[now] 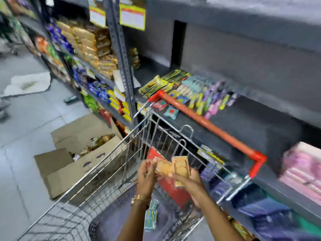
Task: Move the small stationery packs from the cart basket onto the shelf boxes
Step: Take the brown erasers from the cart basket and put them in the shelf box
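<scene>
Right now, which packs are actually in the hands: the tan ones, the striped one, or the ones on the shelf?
The tan packs, gripped between left hand and right hand above the cart basket. The striped pack lies in the basket; the shelf packs sit untouched.

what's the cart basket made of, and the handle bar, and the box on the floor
Cart basket: bare metal wire, silvery and shiny, a welded open grid.
Handle bar: looks like matte orange-red plastic, maybe over a metal tube, with brighter red corner pieces.
Box on the floor: brown cardboard, dull, with its flaps folded open.
</scene>
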The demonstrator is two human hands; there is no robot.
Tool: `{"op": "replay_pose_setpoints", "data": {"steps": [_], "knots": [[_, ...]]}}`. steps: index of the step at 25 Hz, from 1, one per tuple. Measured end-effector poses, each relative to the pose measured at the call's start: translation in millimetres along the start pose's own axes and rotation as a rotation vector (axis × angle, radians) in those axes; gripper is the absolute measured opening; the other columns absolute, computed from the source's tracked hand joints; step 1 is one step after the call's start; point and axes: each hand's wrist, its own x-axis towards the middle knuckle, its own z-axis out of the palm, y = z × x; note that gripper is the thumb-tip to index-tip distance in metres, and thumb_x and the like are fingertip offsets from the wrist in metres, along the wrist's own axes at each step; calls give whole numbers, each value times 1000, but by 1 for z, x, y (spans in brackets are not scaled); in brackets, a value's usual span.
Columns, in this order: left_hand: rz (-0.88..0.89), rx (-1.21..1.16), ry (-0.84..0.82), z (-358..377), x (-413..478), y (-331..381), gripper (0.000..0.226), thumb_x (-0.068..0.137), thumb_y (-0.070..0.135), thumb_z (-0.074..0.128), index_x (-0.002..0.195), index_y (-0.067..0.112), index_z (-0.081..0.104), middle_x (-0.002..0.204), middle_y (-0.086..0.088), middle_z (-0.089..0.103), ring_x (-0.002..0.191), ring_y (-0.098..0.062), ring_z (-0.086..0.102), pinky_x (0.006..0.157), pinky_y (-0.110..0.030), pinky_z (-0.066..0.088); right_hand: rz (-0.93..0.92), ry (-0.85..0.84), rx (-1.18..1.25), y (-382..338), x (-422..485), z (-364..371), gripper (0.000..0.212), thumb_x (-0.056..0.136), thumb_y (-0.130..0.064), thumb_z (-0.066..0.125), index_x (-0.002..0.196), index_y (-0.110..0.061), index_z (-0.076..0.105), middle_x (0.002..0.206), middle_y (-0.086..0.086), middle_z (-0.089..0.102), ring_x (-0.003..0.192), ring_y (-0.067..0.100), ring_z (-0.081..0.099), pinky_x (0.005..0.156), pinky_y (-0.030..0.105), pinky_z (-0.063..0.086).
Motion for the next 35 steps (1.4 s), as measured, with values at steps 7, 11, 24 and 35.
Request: {"op": "replay_pose_setpoints", "data": {"steps": [7, 11, 24, 35], "knots": [[15, -7, -145, 124, -28, 63, 29, 85, 9, 69, 109, 12, 51, 87, -12, 64, 74, -23, 59, 62, -36, 51, -165, 71, 194, -57, -57, -93, 31, 75, -17, 77, 104, -10, 68, 90, 8, 79, 76, 24, 75, 56, 32, 62], [-45, -170, -464, 202, -54, 90, 44, 78, -9, 68, 105, 19, 48, 89, -14, 69, 69, -23, 64, 64, -33, 53, -339, 262, 306, -87, -84, -153, 36, 76, -34, 75, 104, -12, 67, 91, 9, 79, 74, 29, 77, 56, 34, 60], [-142, 342, -826, 344, -85, 52, 40, 88, -16, 45, 96, 20, 61, 87, -8, 60, 63, -11, 58, 53, -31, 61, -266, 562, 543, -67, -102, -283, 27, 88, 9, 50, 113, 1, 55, 75, 11, 76, 63, 28, 73, 58, 32, 62], [805, 1519, -793, 358, -72, 32, 62, 86, 1, 47, 138, 35, 38, 148, 0, 34, 120, -33, 54, 96, -44, 50, -4, 953, -905, -64, -88, -275, 28, 94, -18, 44, 119, -14, 55, 116, 11, 68, 107, 30, 66, 91, 38, 52]]}}
